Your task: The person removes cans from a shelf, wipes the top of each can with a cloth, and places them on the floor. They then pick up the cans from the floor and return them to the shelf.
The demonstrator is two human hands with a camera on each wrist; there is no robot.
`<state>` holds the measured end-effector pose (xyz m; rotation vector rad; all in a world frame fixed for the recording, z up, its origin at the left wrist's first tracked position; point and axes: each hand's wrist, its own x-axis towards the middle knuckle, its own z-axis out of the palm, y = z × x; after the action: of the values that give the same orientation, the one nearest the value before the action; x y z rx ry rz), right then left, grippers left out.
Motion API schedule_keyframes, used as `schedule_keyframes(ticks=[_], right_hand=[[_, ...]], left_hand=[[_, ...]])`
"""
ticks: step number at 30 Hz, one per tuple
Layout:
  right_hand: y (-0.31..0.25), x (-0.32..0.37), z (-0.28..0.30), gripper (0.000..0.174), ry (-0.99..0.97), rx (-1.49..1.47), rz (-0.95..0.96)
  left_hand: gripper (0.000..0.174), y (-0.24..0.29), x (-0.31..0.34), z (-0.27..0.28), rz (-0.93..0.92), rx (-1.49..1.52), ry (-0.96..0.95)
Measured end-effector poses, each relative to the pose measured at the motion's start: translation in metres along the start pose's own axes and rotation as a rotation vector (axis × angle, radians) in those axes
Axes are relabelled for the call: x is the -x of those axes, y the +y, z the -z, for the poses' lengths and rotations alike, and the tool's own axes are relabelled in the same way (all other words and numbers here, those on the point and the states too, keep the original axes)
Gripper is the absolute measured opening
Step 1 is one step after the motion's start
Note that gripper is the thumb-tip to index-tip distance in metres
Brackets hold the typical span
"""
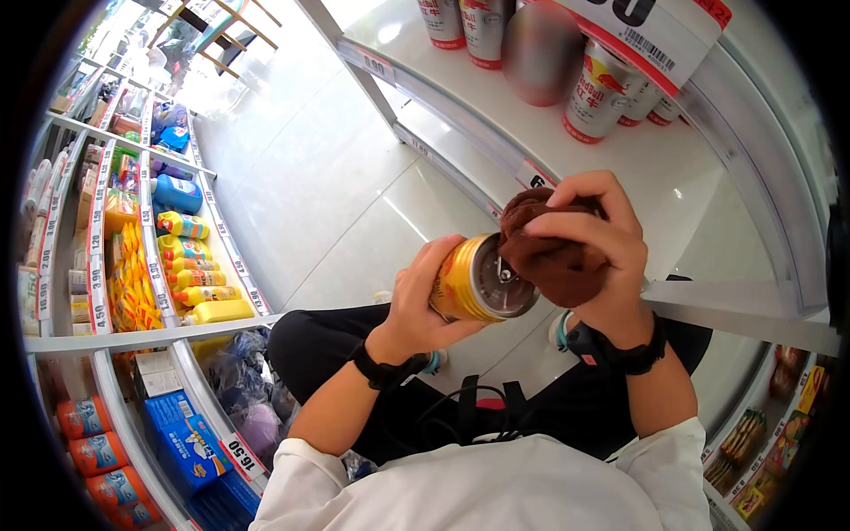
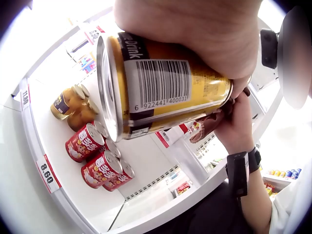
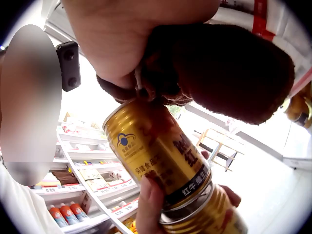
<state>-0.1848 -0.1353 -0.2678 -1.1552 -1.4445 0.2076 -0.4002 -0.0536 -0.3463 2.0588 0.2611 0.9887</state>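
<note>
My left hand (image 1: 412,301) grips a gold drink can (image 1: 460,279), its lid and pull tab facing up and to the right in the head view. The right wrist view shows that gold can (image 3: 156,151) end to end with a second gold can (image 3: 217,219), the left thumb lying along the side of the first. My right hand (image 1: 611,243) holds a bunched brown cloth (image 1: 558,261) at the lid, covering part of it. In the left wrist view a barcode shows on a gold can (image 2: 170,87) below the left palm.
A white shelf (image 1: 496,115) ahead carries several silver-and-red cans (image 1: 598,102) behind a hanging price sign (image 1: 651,35). Red cans (image 2: 101,169) and amber jars (image 2: 68,103) stand on a shelf in the left wrist view. Shelves with yellow bottles (image 1: 199,276) and blue boxes (image 1: 188,442) line the left side.
</note>
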Motion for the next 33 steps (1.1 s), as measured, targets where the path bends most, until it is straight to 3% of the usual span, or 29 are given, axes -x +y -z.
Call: schedule_keyframes(ticks=[4, 8, 10, 13, 17, 20, 23, 25, 26, 28, 29, 33], right_hand=[[0.006, 0.001, 0.002, 0.032, -0.11, 0.192, 0.037], [0.011, 0.001, -0.002, 0.035, -0.139, 0.197, 0.043], [0.013, 0.001, 0.0, 0.036, -0.203, 0.049, -0.013], [0.014, -0.003, 0.003, 0.036, -0.263, -0.02, -0.017], [0.013, -0.006, 0.006, 0.035, -0.296, -0.013, -0.007], [0.011, -0.006, 0.007, 0.029, -0.281, 0.114, -0.033], [0.016, 0.003, -0.004, 0.024, -0.131, 0.159, -0.111], [0.015, 0.014, -0.016, 0.023, -0.06, -0.126, -0.484], [0.014, 0.019, -0.022, 0.024, -0.105, -0.247, -0.509], [0.004, 0.026, -0.036, 0.026, -0.165, -0.474, -0.613], [-0.007, 0.024, -0.037, 0.033, -0.259, -0.51, -0.814], [-0.006, 0.039, -0.053, 0.061, -0.277, -0.42, -0.756]], left_hand=[[0.086, 0.0, -0.01, 0.0, -0.004, -0.181, 0.008], [0.083, 0.006, -0.018, 0.0, 0.06, -0.283, -0.008], [0.082, 0.01, -0.021, 0.005, 0.078, -0.389, -0.027], [0.083, 0.015, -0.022, 0.009, 0.184, -0.38, -0.032], [0.083, 0.014, -0.022, 0.013, 0.196, -0.331, -0.001], [0.085, 0.011, -0.019, 0.014, 0.242, -0.303, 0.024], [0.072, 0.005, -0.015, 0.013, 0.293, -0.196, 0.156], [0.06, 0.01, -0.016, 0.016, 0.608, 0.373, 0.353], [0.049, 0.012, -0.018, 0.016, 0.605, 0.544, 0.371], [0.049, 0.013, -0.021, 0.014, 0.611, 0.587, 0.446], [0.05, 0.013, -0.022, 0.012, 0.617, 0.63, 0.51], [0.046, 0.012, -0.025, 0.012, 0.602, 0.694, 0.589]])
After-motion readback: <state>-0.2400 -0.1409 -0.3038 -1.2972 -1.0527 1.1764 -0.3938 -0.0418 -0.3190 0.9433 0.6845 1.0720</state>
